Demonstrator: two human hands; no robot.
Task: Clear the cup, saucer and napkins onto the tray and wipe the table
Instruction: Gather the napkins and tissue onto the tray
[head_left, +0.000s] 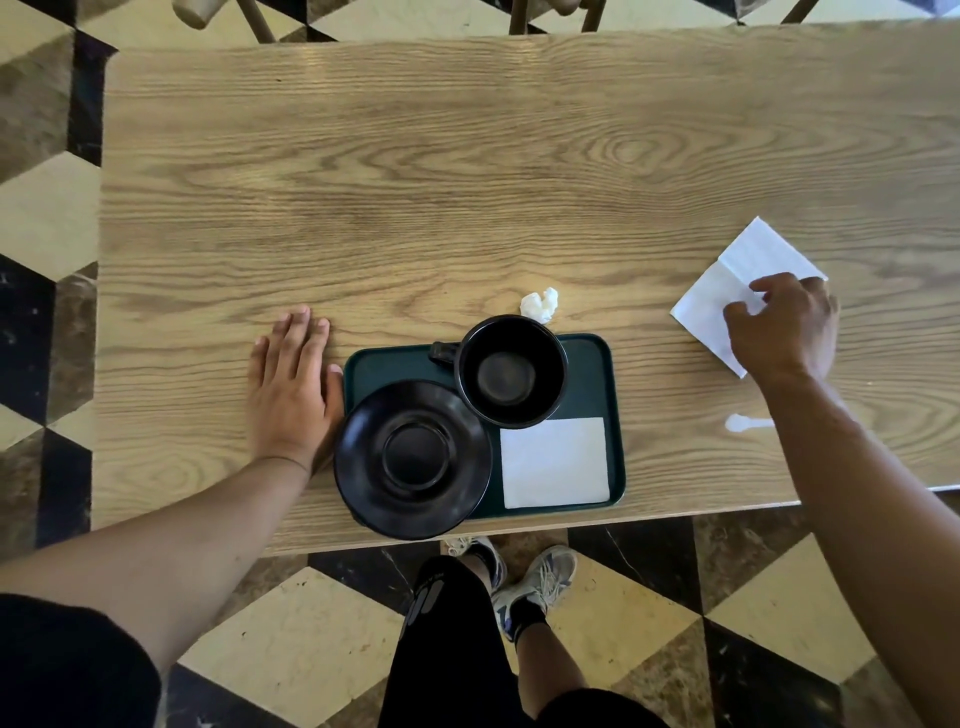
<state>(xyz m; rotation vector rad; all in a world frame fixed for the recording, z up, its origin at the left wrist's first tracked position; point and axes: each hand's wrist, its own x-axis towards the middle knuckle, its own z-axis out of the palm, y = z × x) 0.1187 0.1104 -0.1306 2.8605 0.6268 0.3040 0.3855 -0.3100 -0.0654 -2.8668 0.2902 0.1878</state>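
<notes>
A dark green tray (597, 384) lies at the table's near edge. On it stand a black cup (511, 371), a black saucer (413, 460) overhanging the tray's left side, and a flat white napkin (555, 462). A crumpled white napkin (540, 305) lies on the wood just beyond the tray. My left hand (291, 384) rests flat on the table beside the tray's left edge. My right hand (784, 327) is at the right on a large unfolded white napkin (748, 265), fingers curled over its near part.
The wooden table (415, 182) spreads wide beyond the tray. A small white smear (740, 423) marks the wood near my right forearm. Chair legs (260, 21) stand past the far edge. My feet (524, 577) are on the checkered floor below.
</notes>
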